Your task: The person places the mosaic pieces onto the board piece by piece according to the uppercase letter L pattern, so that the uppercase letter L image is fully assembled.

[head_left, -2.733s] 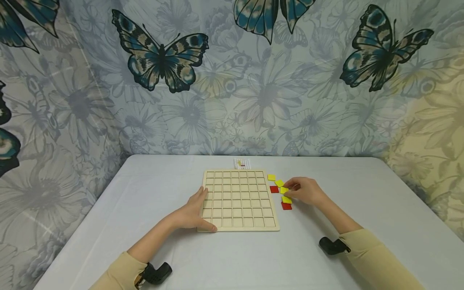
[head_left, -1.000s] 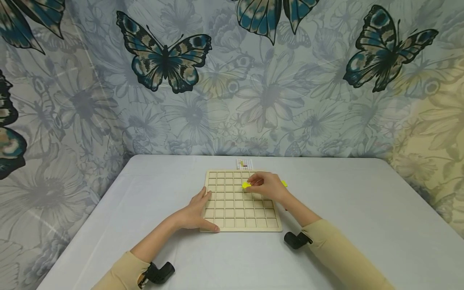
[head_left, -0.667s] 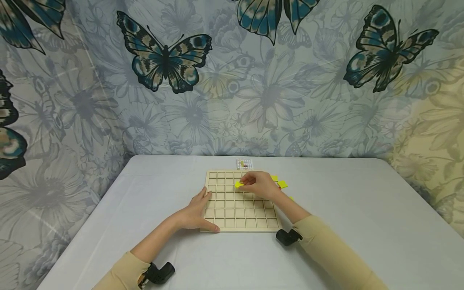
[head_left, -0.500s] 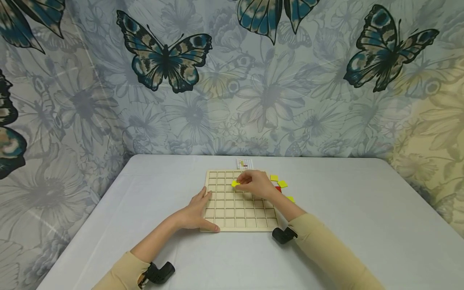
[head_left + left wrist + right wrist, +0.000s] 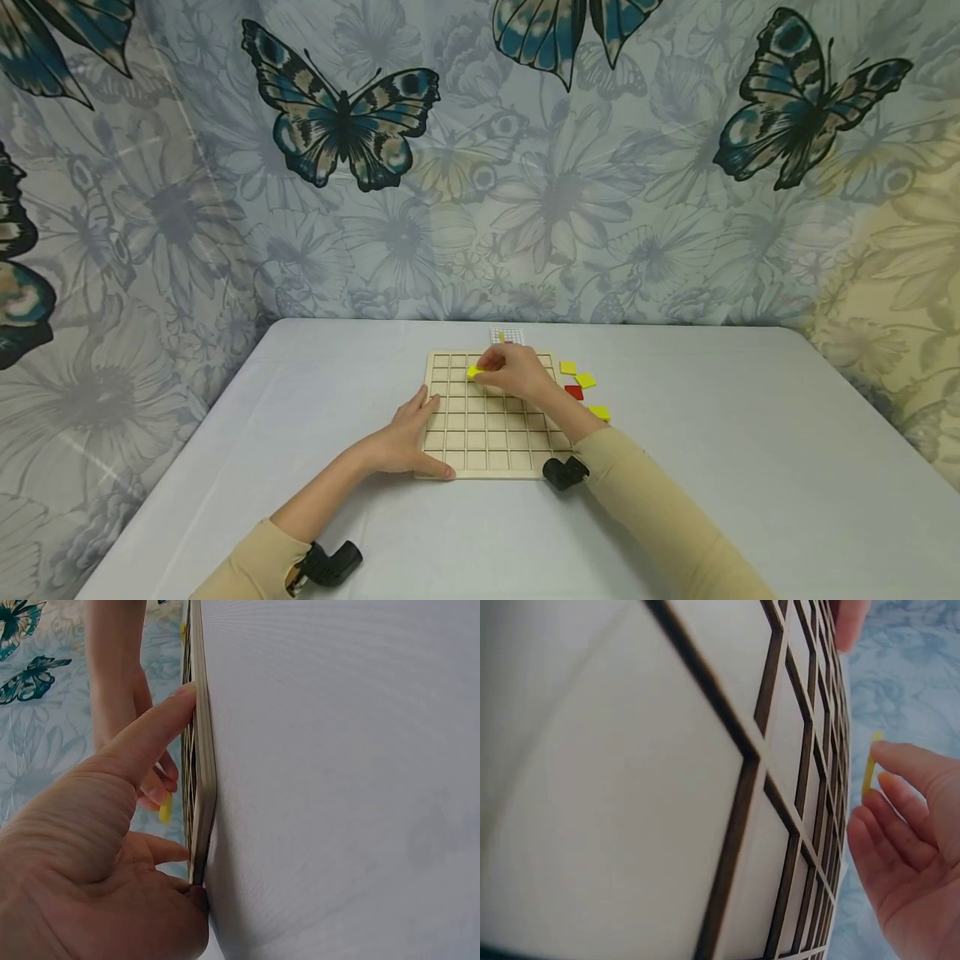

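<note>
A wooden grid board [image 5: 487,433] lies on the white table. My left hand [image 5: 393,437] rests spread at its near-left corner, thumb on the front edge and fingers along the left side. The left wrist view shows that straight thumb on the rim. My right hand [image 5: 517,371] pinches a thin yellow square tile [image 5: 871,765] between thumb and fingertips over the far part of the board. In the right wrist view the tile stands on edge, apart from the grid. Further yellow tiles [image 5: 585,381] and a red tile [image 5: 573,392] lie right of the board.
A small printed grid card [image 5: 506,335] lies behind the board, partly hidden by my right hand. Another yellow tile [image 5: 599,412] sits near my right forearm. A butterfly-patterned cloth [image 5: 555,208] hangs behind the table [image 5: 750,400].
My right hand has picked up a yellow tile from the right side and carried it left across the board to the far left-middle squares. My left hand stays on the board's corner.
</note>
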`<state>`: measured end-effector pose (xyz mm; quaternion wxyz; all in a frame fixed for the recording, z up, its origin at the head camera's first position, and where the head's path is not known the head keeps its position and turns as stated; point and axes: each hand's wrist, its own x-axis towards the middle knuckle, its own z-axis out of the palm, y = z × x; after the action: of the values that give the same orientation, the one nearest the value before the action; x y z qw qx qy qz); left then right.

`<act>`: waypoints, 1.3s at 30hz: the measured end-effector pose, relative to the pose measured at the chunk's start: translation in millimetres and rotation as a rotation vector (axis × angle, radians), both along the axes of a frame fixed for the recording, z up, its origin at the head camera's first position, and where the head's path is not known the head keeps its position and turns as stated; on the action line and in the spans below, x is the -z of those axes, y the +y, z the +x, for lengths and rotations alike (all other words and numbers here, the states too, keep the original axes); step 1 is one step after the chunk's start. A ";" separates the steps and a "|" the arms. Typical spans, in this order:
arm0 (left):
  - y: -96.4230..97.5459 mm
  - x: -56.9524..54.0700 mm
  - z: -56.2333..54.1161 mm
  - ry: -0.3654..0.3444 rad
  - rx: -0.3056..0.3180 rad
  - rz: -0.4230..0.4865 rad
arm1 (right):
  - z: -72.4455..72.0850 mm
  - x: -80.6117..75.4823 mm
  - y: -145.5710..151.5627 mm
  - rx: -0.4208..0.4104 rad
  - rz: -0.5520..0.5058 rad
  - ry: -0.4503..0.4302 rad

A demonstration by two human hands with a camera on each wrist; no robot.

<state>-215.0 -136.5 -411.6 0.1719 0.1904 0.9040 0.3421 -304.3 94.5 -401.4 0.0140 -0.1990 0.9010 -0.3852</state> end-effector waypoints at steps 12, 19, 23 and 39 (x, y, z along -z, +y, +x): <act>-0.3 -0.6 1.0 -0.004 -0.007 -0.002 | -7.9 0.5 -4.0 -0.023 0.104 0.026; -0.5 -0.9 0.7 -0.002 -0.003 -0.006 | -8.5 0.6 -4.9 -0.064 0.113 0.053; -0.2 -0.2 0.7 0.002 -0.004 -0.005 | -7.5 0.5 -4.1 -0.081 0.121 0.068; 0.7 0.5 1.2 -0.001 -0.015 0.002 | -7.7 1.5 -2.7 -0.102 0.115 0.084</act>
<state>-213.8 -135.9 -412.1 0.1697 0.1836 0.9049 0.3444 -312.0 91.8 -403.0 0.0071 -0.2594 0.9102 -0.3229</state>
